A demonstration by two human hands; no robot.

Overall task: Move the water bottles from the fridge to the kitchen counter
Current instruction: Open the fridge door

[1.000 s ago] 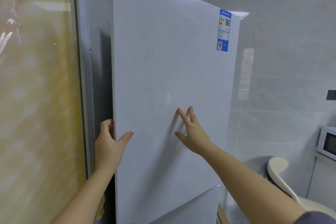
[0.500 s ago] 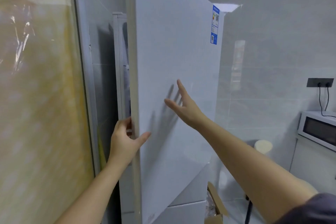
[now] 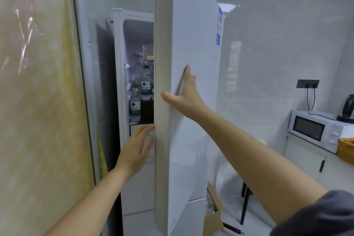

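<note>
The white fridge door (image 3: 193, 48) stands partly swung out, its edge toward me. Through the gap I see water bottles with green labels on a shelf: one low at the left (image 3: 135, 105) and one higher behind it (image 3: 146, 86), with more bottles dimly behind. My left hand (image 3: 137, 149) is at the door's inner edge below the shelf, fingers apart, holding nothing. My right hand (image 3: 184, 92) lies flat and spread against the door's outer face.
A glass panel with a yellowish curtain (image 3: 38, 101) fills the left. At the right, a white microwave (image 3: 316, 130) sits on a counter cabinet with a kettle (image 3: 347, 108) on it and a wicker basket (image 3: 345, 150). A cardboard box (image 3: 214, 214) lies on the floor.
The door has swung further out, showing the bottles inside. My left hand has let go of the door edge and now hovers by it; my right hand has stayed on the door face.
</note>
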